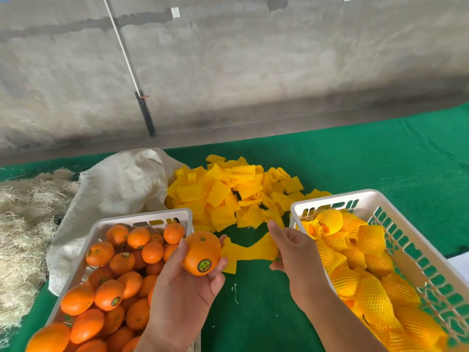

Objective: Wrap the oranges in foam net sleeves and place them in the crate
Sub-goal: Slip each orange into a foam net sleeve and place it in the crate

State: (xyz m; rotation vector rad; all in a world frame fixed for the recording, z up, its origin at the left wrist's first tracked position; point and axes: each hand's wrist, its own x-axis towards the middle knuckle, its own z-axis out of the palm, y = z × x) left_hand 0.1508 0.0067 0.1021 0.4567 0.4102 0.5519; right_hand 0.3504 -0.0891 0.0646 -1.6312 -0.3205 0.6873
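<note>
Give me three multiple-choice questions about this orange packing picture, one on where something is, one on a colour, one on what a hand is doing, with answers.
1. Where is the crate of wrapped oranges?
A. person's right
B. person's left
C. on the floor

2. What colour are the loose foam net sleeves?
A. white
B. yellow
C. pink

3. What is the left hand doing?
A. resting flat
B. pulling straw
C. holding an orange

Answers:
1 A, it stands beside the right hand.
2 B, the pile on the green cloth is yellow.
3 C, fingers curl round a stickered orange.

Round stickers on oranges (202, 253), black/yellow w/ characters, too small to read; crate (330, 199) rim lettering illegible.
</note>
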